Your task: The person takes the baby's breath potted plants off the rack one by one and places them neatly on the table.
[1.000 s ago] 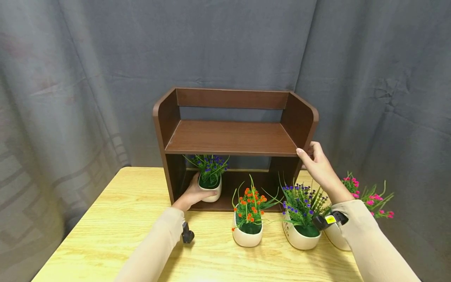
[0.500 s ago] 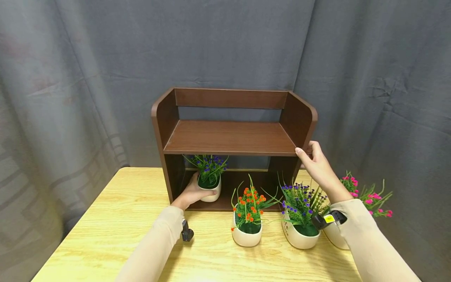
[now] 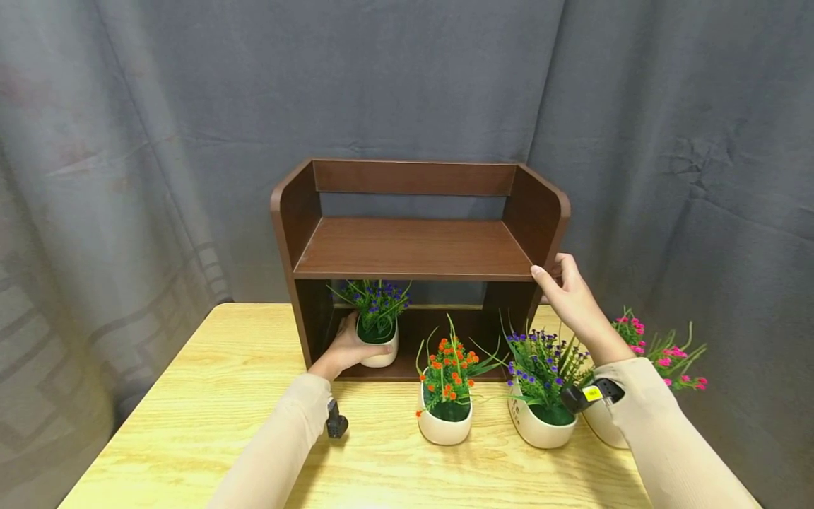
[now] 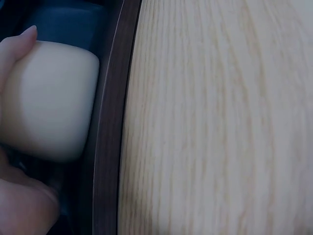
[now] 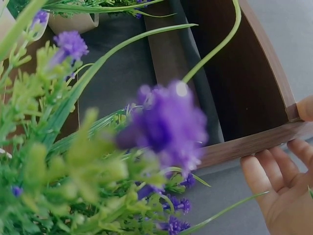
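Observation:
In the head view, a white pot of purple flowers (image 3: 379, 355) stands in the lower left of a dark brown two-tier shelf (image 3: 413, 246). My left hand (image 3: 348, 348) grips this pot, thumb across its front and fingers round its left side. The left wrist view shows the white pot wall (image 4: 54, 100) between thumb and fingers, just inside the shelf's front edge. My right hand (image 3: 574, 300) grips the shelf's right side panel at the height of the middle board. In the right wrist view, the right hand's fingers (image 5: 266, 174) lie along the panel's outer face.
On the wooden table (image 3: 184, 410) before the shelf stand a pot of orange flowers (image 3: 447, 424), another pot of purple flowers (image 3: 543, 430) and a pot of pink flowers (image 3: 604, 424) under the right forearm. A grey curtain (image 3: 407, 78) hangs behind.
Both hands keep their grips on the pot and the shelf panel. The whole head view has shifted very slightly left; nothing else visibly differs.

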`<act>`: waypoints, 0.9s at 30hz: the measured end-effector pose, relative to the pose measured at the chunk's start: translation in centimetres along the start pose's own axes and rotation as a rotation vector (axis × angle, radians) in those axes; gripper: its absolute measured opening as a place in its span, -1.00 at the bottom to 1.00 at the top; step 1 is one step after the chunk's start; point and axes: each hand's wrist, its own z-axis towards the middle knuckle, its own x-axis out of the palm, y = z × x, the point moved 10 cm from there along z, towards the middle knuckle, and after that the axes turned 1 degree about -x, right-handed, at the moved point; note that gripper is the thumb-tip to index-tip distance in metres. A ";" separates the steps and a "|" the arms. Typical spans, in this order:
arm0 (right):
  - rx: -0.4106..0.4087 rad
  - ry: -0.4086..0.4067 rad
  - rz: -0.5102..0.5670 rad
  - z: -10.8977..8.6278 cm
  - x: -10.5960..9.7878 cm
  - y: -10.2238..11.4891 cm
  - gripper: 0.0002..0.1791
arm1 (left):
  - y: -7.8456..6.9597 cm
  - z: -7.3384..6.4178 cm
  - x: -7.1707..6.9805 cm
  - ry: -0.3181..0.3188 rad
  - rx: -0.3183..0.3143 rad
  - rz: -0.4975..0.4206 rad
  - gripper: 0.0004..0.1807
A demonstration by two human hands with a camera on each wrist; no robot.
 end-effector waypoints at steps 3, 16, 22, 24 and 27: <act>0.002 0.001 -0.004 0.0 0.0 0.0 -0.34 | -0.1 0.0 0.0 0.006 0.012 0.007 0.34; -0.005 -0.006 -0.009 0.0 0.1 0.1 -0.35 | -0.3 -0.7 0.0 0.027 0.069 -0.114 0.25; -0.004 -0.004 -0.020 0.0 0.1 0.1 -0.34 | -0.5 -1.2 -0.6 0.005 0.103 -0.108 0.21; -0.007 -0.004 -0.018 0.0 0.2 0.1 -0.34 | -0.5 -1.4 -0.7 0.016 0.108 -0.103 0.22; -0.011 -0.008 -0.009 0.1 0.2 0.1 -0.36 | -0.7 -1.8 -0.9 0.017 0.119 -0.071 0.23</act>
